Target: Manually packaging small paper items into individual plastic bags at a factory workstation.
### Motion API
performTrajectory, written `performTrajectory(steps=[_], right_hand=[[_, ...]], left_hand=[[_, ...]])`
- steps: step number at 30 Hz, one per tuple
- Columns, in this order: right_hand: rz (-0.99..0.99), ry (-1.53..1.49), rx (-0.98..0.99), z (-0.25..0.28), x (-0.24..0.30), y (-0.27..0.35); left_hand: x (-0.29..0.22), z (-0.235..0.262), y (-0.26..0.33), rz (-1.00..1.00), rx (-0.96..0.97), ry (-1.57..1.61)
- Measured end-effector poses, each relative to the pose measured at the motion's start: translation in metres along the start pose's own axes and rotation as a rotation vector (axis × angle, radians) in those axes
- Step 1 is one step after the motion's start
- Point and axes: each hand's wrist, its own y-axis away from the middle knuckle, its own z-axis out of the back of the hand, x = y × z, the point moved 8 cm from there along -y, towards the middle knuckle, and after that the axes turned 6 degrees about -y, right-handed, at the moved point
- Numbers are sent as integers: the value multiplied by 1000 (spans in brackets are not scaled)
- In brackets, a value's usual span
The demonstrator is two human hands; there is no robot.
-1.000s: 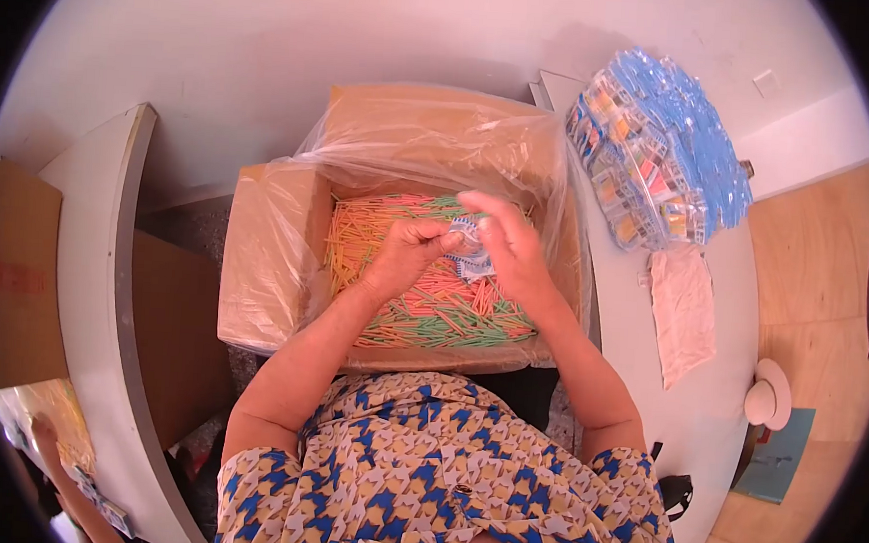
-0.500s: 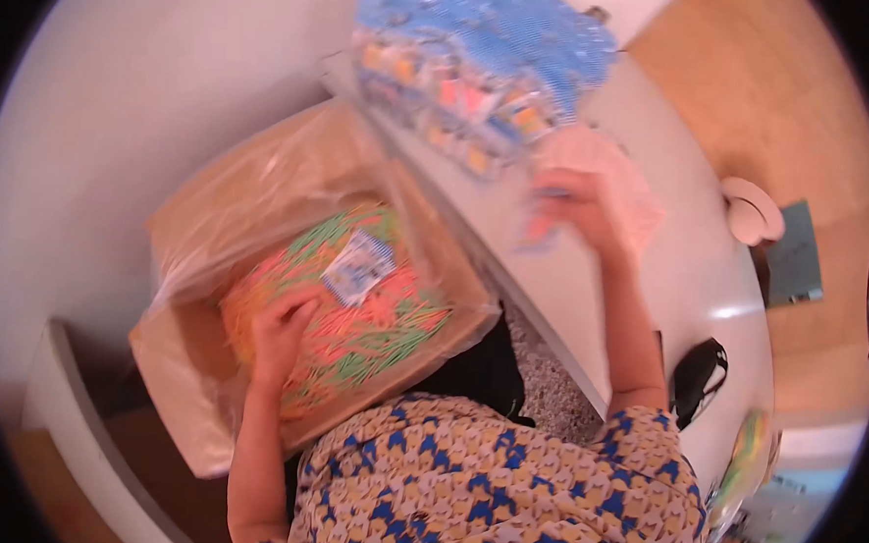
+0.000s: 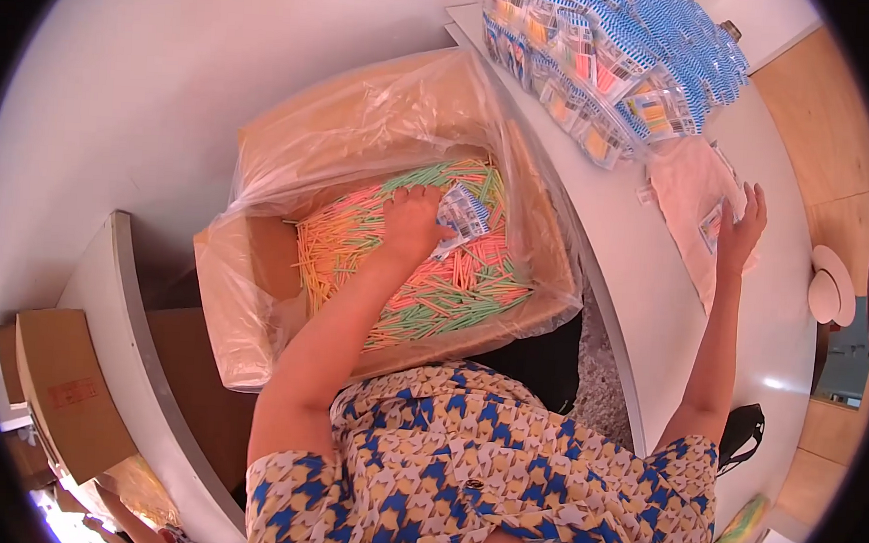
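Note:
A cardboard box (image 3: 234,261) lined with a clear plastic bag holds a heap of thin pink, green and yellow sticks (image 3: 444,282). My left hand (image 3: 412,226) rests down in the sticks and holds a small blue-and-white packet (image 3: 465,214) against them. My right hand (image 3: 741,229) is stretched out over the white table (image 3: 640,282), fingers spread, touching a small clear packet (image 3: 712,227) on a stack of flat pinkish bags (image 3: 690,187).
A pile of filled blue-topped packets (image 3: 613,55) lies at the table's far end. A white round object (image 3: 831,292) sits near the table's right edge. A white shelf panel (image 3: 126,354) and a closed cardboard box (image 3: 55,389) stand at the left.
My hands have come apart: the left stays in the box with the packet, and the right has reached out to the pinkish bags on the table. The view has swung.

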Motion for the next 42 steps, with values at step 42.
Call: performTrajectory(steps=[42], right_hand=[[276,-1195,1048,-153,484,96]], left_hand=[[152,137,58,437,-269,1176]])
